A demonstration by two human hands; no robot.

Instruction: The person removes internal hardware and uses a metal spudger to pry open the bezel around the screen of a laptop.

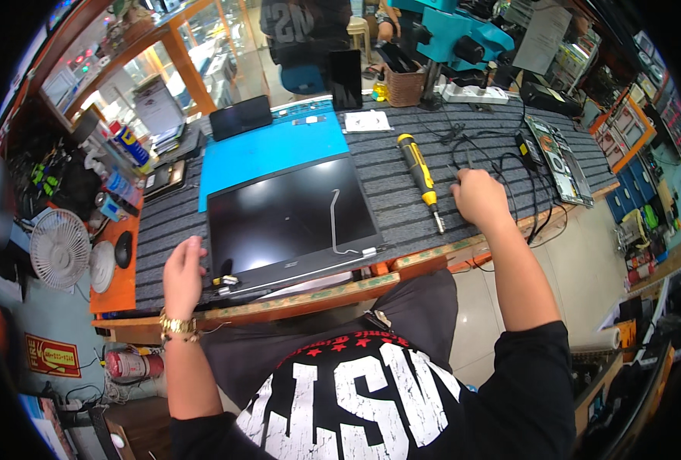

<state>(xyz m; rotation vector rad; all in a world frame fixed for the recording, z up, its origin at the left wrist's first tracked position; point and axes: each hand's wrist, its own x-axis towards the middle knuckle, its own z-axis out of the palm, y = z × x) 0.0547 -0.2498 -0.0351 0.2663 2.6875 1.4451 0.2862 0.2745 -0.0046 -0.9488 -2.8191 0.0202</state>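
A detached laptop screen (271, 218) lies face up before me, a pale thin cable (333, 222) across its right part and metal hinges along its lower edge. My left hand (184, 272) is just left of the screen's lower corner, its fingers loosely curved and apart, holding nothing. Right of the yellow-and-black screwdriver (417, 172), my right hand (478, 198) has its fingers curled in on the striped mat, by thin metal tips. What it grips is too small to name. Farther right lies an opened laptop body (555, 157) with exposed boards.
Behind the screen are a blue mat (271, 149), black slabs and a teal microscope (452, 34). Black cords (536, 226) run beside my right hand. A fan (60, 249) and spray can (132, 146) stand left. A person's bare leg (386, 27) shows beyond the bench.
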